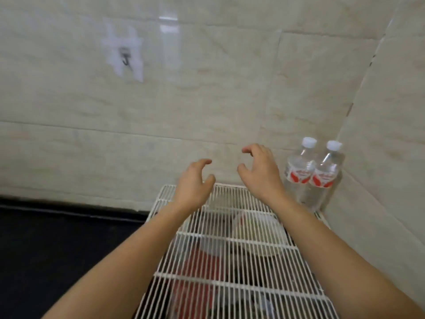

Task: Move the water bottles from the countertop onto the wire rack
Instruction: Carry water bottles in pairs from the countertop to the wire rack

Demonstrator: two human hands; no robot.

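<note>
Hands curled open and empty, left point(194, 180), right point(259, 169), over white wire rack point(230, 284), two clear plastic bottles point(309, 173) beside.

Wire rack point(241, 256): top surface bare across its left, middle and near parts, open from above. Far right corner taken by two water bottles point(310, 176), upright, touching each other, hard against the right wall point(386, 134) and near the back wall point(161, 111); no side passage there. Left hand point(195, 185) and right hand point(259, 171), both empty with fingers spread, hover above the rack's far edge, a clear gap between them. Dark countertop point(57, 245) left of the rack is unobstructed.
</note>
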